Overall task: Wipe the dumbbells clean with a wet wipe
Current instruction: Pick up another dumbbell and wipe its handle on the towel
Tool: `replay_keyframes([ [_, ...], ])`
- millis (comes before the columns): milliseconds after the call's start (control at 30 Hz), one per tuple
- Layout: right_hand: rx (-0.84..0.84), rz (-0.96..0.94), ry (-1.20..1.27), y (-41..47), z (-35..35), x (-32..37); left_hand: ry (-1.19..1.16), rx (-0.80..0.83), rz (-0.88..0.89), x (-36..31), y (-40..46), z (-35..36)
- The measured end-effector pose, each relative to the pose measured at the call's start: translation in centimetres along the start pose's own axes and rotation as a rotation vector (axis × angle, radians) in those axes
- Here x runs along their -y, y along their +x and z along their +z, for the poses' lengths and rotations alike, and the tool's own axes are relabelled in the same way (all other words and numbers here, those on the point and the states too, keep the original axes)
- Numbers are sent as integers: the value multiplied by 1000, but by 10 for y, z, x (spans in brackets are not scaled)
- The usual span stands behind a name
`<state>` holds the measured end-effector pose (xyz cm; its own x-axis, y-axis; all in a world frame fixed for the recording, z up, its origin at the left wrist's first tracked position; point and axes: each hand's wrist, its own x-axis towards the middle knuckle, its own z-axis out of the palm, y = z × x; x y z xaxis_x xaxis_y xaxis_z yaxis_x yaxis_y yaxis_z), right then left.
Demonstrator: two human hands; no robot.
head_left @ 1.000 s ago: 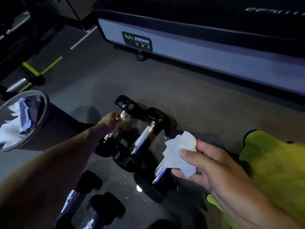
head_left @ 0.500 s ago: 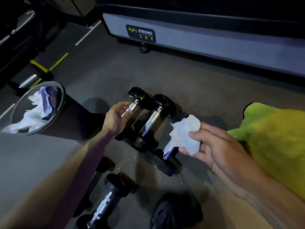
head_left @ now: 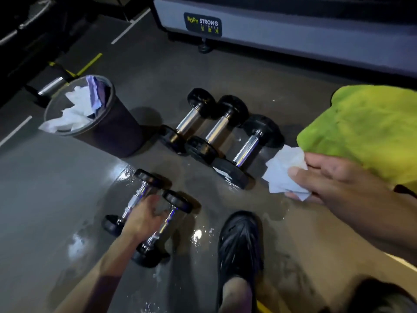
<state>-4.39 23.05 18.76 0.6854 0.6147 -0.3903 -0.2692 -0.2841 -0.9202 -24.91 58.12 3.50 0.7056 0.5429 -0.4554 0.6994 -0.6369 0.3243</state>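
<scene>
Three dumbbells [head_left: 222,132] lie side by side on the floor [head_left: 67,199], handles parallel. Left of them stands a bin [head_left: 108,129] with crumpled wipes [head_left: 74,109] in it. Two smaller dumbbells [head_left: 149,213] lie nearer the viewer, the left hand [head_left: 144,216] over their handles. A shoe [head_left: 240,242] sits to their right. The right hand [head_left: 334,181] holds a wipe [head_left: 284,170] right of the three, before a cloth [head_left: 365,127]. A machine base [head_left: 293,37] runs behind.

Single head-worn wide-angle view, looking forward and steeply down at the floor [head_left: 67,211], close above both forearms, dumbbells [head_left: 225,136] mid-frame, a shoe [head_left: 240,240] at lower centre, machine base [head_left: 293,41] along the top edge
</scene>
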Motion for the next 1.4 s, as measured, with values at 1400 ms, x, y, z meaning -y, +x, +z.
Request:
replay_keyframes([
  [1400,-1033,-266,403,-61,-134,-40,-1198,220,790,-497,-33,-42],
])
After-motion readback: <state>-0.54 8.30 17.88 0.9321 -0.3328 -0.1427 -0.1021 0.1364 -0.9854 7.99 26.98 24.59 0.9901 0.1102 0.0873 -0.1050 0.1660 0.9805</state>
